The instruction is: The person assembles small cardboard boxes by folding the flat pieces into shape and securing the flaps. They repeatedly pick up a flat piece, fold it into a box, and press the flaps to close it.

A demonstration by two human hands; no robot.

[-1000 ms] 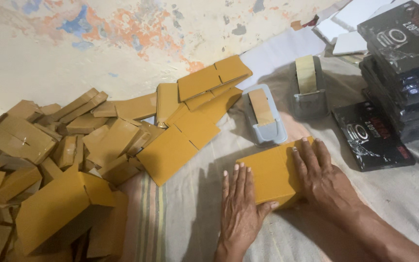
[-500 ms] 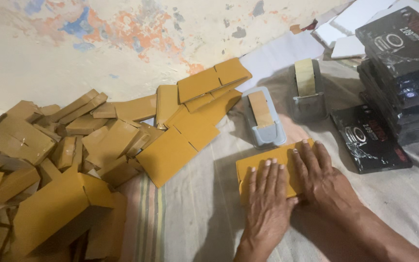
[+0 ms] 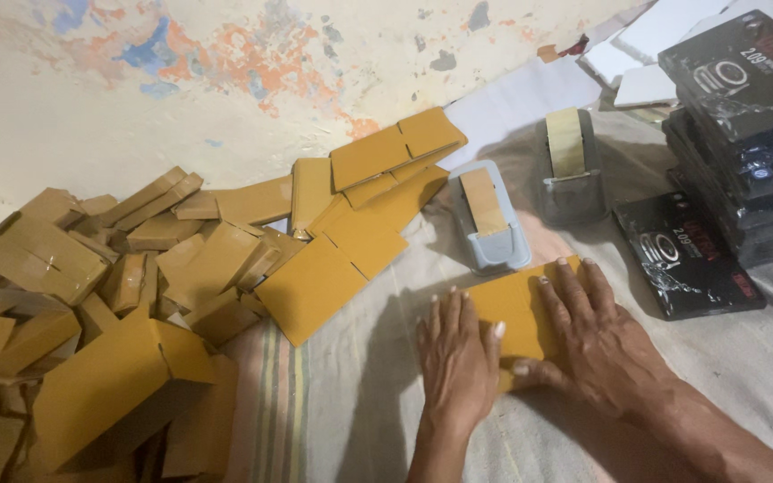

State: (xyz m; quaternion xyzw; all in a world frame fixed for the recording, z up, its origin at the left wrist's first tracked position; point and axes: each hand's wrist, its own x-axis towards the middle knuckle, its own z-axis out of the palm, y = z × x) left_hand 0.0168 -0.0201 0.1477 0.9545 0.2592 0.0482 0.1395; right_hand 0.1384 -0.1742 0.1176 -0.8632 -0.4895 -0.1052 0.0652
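Flat, both palms on yellow cardboard

The flat mustard-yellow cardboard piece looks matt and smooth; the beige woven cloth beneath is coarse; the black boxes far right are glossy.

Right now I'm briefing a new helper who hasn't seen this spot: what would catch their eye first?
Most striking is the big heap of mustard-yellow cardboard boxes sprawled across the left, against the peeling wall. Near the bottom centre, the left hand and right hand press flat on one yellow cardboard piece on the cloth. At the right stands a stack of glossy black boxes, with two grey tape dispensers just left of it.
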